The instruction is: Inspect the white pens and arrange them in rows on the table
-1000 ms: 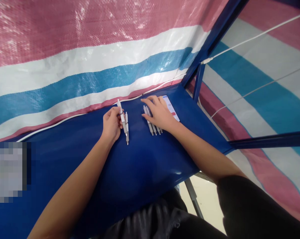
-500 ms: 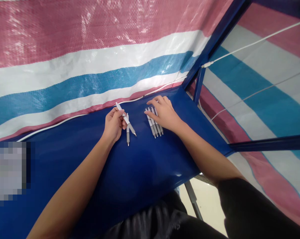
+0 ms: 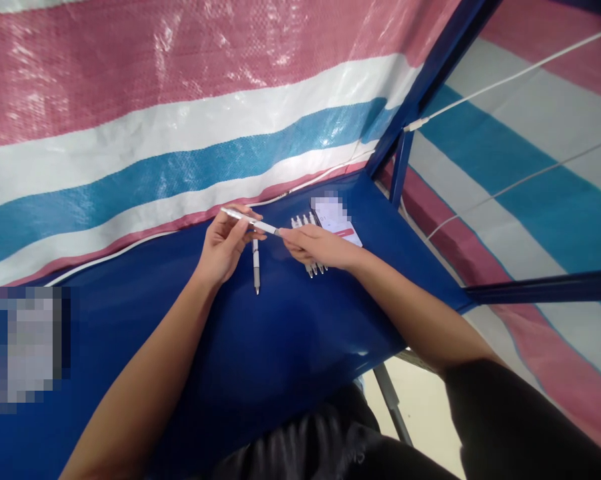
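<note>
A white pen with a grey grip (image 3: 265,226) lies across between my two hands, above the table. My left hand (image 3: 224,243) pinches its white rear part. The grey tip end is in the closed fingers of my right hand (image 3: 316,245). Below the held pen, another white and grey pen (image 3: 256,268) lies on the blue table, its upper end partly hidden by my left fingers. Several matching pens (image 3: 310,271) lie side by side under my right hand, which covers their middles. Just beyond that hand is a white printed card or box (image 3: 348,233), partly pixelated.
The blue tabletop (image 3: 280,360) meets a striped plastic sheet (image 3: 180,160) along the back, with a white cable (image 3: 115,257) at its foot. A blue metal frame (image 3: 403,160) stands at the right. A pixelated pale object (image 3: 33,350) lies at the left.
My right hand has come left from over the row of pens and taken the tip end of the held pen, which has turned nearly level. The printed card has come into sight.
</note>
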The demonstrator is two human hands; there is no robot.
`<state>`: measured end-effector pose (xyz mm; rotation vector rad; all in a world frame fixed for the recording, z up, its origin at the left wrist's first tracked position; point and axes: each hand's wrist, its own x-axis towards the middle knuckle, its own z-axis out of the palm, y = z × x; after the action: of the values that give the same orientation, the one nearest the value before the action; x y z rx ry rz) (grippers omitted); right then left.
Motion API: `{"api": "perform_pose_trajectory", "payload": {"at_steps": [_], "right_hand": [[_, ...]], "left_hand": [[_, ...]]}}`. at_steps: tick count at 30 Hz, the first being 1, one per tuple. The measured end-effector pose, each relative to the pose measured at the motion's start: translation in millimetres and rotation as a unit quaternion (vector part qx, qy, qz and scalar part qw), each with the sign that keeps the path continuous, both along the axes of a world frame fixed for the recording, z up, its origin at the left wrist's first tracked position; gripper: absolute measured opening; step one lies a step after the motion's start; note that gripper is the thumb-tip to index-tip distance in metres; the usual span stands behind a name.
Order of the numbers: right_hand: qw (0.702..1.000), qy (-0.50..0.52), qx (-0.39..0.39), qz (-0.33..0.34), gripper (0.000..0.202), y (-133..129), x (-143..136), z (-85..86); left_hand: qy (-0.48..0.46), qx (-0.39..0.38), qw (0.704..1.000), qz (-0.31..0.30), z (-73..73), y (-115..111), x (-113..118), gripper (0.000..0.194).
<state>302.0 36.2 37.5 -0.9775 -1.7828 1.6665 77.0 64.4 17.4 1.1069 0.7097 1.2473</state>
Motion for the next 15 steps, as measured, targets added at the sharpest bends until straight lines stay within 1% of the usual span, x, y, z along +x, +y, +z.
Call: {"api": "perform_pose_trajectory", "payload": {"at_steps": [1, 2, 3, 4, 5, 6, 7, 8, 9, 10, 12, 15], "right_hand": [[1.000, 0.013, -0.012, 0.000, 0.062, 0.0, -0.8, -0.1], [1.000, 0.007, 0.002, -0.007, 0.061, -0.6, -2.1, 0.1], [0.999, -0.019, 0.040, -0.022, 0.059, -1.7, -3.4, 0.6], [0.993, -0.060, 0.095, -0.044, 0.055, -2.9, -4.4, 1.2], [0.979, -0.111, 0.157, -0.068, 0.051, -4.0, -5.0, 1.9], [0.959, -0.162, 0.215, -0.093, 0.045, -4.7, -4.9, 2.4], [0.936, -0.205, 0.261, -0.115, 0.040, -4.9, -4.2, 2.8], [0.919, -0.233, 0.290, -0.131, 0.036, -4.6, -2.9, 2.8], [0.910, -0.246, 0.302, -0.143, 0.034, -3.8, -1.1, 2.5], [0.910, -0.245, 0.301, -0.148, 0.034, -2.7, 0.9, 1.9], [0.920, -0.220, 0.286, -0.156, 0.037, 0.1, 4.7, -0.3], [0.931, -0.168, 0.277, -0.171, 0.033, 3.8, 8.3, -4.2]], "left_hand": [[0.009, 0.013, 1.000, 0.006, -0.3, 1.2, -1.4, 0.042], [0.018, 0.024, 0.999, 0.017, -1.2, 2.2, -2.2, 0.043], [0.025, 0.031, 0.999, 0.034, -2.5, 2.9, -2.3, 0.045], [0.030, 0.032, 0.998, 0.051, -4.0, 3.3, -1.7, 0.046], [0.034, 0.031, 0.997, 0.067, -5.7, 3.4, -0.5, 0.047], [0.036, 0.026, 0.996, 0.080, -7.2, 3.2, 1.1, 0.047], [0.037, 0.021, 0.995, 0.090, -8.5, 2.9, 3.0, 0.047], [0.038, 0.014, 0.994, 0.098, -9.5, 2.4, 4.8, 0.046], [0.038, 0.008, 0.994, 0.104, -10.1, 2.0, 6.5, 0.045], [0.038, 0.002, 0.993, 0.108, -10.6, 1.7, 7.8, 0.044], [0.036, -0.010, 0.993, 0.114, -11.3, 1.4, 9.1, 0.043], [0.031, -0.025, 0.992, 0.118, -13.3, 2.1, 8.2, 0.042]]}}
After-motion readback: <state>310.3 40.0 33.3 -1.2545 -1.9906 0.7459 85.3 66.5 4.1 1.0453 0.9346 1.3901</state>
